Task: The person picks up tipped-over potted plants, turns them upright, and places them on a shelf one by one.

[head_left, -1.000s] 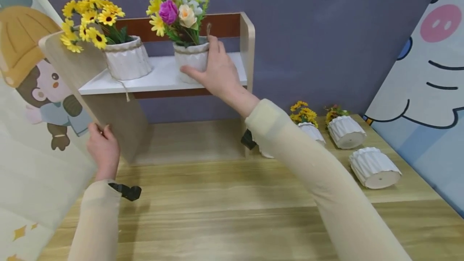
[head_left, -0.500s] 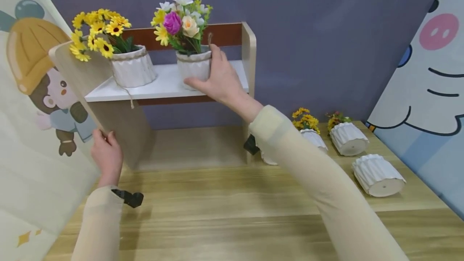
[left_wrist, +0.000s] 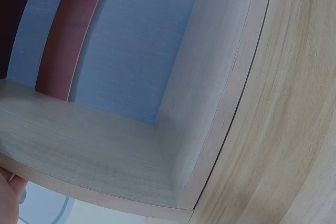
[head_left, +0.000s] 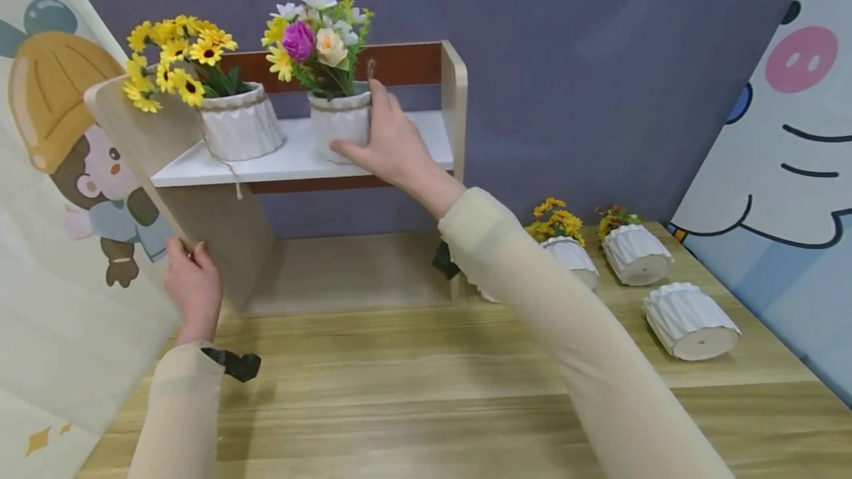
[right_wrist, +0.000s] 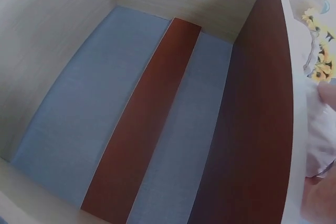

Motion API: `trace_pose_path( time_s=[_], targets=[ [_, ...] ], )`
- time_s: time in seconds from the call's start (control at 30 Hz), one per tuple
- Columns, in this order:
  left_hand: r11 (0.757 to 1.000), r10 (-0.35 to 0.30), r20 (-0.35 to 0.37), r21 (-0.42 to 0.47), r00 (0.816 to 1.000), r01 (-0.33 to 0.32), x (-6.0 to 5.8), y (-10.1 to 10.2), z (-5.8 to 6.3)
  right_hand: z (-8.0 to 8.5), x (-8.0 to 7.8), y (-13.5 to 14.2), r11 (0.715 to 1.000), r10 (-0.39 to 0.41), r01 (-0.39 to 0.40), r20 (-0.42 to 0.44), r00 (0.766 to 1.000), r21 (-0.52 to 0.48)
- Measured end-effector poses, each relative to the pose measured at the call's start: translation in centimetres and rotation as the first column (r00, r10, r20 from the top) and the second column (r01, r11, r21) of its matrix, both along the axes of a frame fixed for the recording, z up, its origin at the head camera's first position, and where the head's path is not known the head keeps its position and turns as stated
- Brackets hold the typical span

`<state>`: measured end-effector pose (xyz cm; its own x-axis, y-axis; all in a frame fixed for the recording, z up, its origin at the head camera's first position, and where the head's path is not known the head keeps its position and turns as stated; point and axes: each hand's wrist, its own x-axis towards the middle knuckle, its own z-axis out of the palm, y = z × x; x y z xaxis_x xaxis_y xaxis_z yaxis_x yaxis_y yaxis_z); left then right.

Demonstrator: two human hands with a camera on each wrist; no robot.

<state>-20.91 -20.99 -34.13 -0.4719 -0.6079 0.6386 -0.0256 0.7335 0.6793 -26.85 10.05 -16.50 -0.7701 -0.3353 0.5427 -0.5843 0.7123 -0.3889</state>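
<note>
My right hand (head_left: 396,143) grips the right side of a white ribbed flower pot (head_left: 338,120), thumb across its front and fingers toward its back rim. The pot stands on the white upper board of a small wooden shelf (head_left: 455,102), with purple, peach, yellow and white artificial flowers (head_left: 316,43) in it. To its left a similar flower pot (head_left: 241,128) holds yellow daisies (head_left: 176,50). My left hand (head_left: 193,283) holds the front edge of the shelf's left side panel (left_wrist: 94,190), its fingertips partly hidden. The right wrist view catches the gripped pot only at its edge.
Several more white pots lie tipped on the wooden table (head_left: 373,390) right of the shelf, including a pot (head_left: 691,320) nearest the front and a pot (head_left: 637,253) behind it. Cartoon-printed panels (head_left: 772,168) flank both sides, with a grey wall (head_left: 599,58) behind.
In the last half second my right hand has shifted the mixed-flower pot slightly left along the board, toward the daisy pot. My left hand stays on the side panel. The head view tilted a little.
</note>
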Motion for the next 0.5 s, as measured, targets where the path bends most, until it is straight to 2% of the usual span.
trace_pose_path(
  time_s=[0.23,0.5],
  targets=[
    [1.0,-0.003,-0.008,-0.003,1.0,0.003,-0.1,0.0,0.2,0.4,-0.3,-1.0,0.999,-0.038,0.038,0.006,0.999,0.03],
    [1.0,0.007,-0.015,-0.007,1.0,-0.007,-0.1,-0.2,-0.2,0.8,-0.6,-1.7,0.996,-0.052,0.048,0.05,0.997,0.076]
  ],
)
